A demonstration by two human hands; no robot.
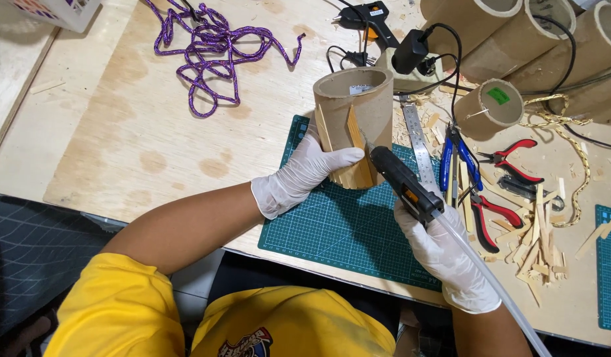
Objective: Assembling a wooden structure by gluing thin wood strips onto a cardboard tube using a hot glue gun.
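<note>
Between our hands stands a tan cardboard tube (355, 106), upright, thin wooden sticks (350, 158) glued along its side; our gloved left hand (305, 173) grips its base. Our right hand (444, 248) is closed around a black glue gun (401, 178), nozzle touching the sticks.

Tube (358, 106) on cutting mat (332, 228), rope (209, 46) left, pliers (494, 211) right

Green rectangular sticker (497, 95) inside the small cardboard tube (492, 106) lying far right. Pale label patch (353, 90), blurred, inside the upright tube (355, 109) at centre. White crate (57, 11) with a colourful printed panel, far left corner.
</note>
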